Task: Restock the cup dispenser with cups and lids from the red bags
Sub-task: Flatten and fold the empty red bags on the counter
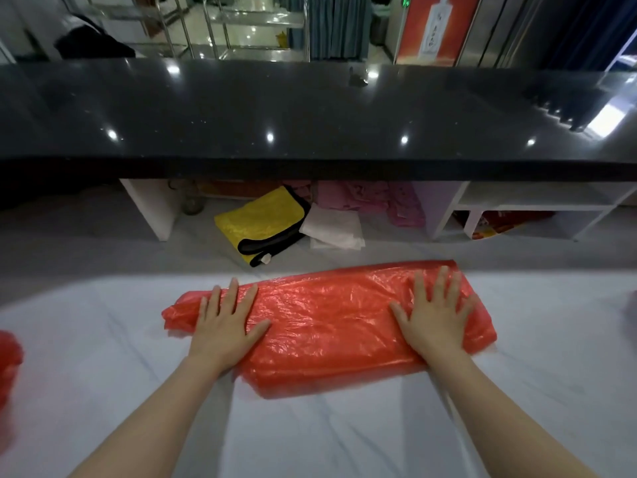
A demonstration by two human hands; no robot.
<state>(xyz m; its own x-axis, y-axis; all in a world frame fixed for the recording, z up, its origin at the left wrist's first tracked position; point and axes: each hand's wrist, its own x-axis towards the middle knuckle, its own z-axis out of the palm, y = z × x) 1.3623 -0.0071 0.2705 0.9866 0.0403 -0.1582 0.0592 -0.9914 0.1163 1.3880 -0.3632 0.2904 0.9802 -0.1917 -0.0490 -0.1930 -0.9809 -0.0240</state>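
Flattened under two spread palms: a long red plastic bag (331,315) lying crosswise on the pale worktop (103,339), close to its far edge and roughly midway between its left and right sides. Left hand (227,326) pressed on the bag's tapered left end, fingers straight and fanned apart; right hand (436,315) pressed near the right end, fingers likewise splayed, nothing pinched or gripped by either. Contents not discernible through the crinkled film, so cups or lids inside cannot be confirmed. A second red bag (10,370) just visible at the worktop's left edge, well apart from the first. No cup dispenser in view. Beyond the far edge, a lower shelf with a yellow cloth (258,222) and white folded sheets (332,227), under a glossy black counter (310,115). Risks, as judged from here: thin, slick film sliding on the smooth surface under flat palms and slipping over the nearby far edge; too much downward pressure crushing any stacked cups inside; a careless tug at the loose left end tearing the film and spilling the contents.
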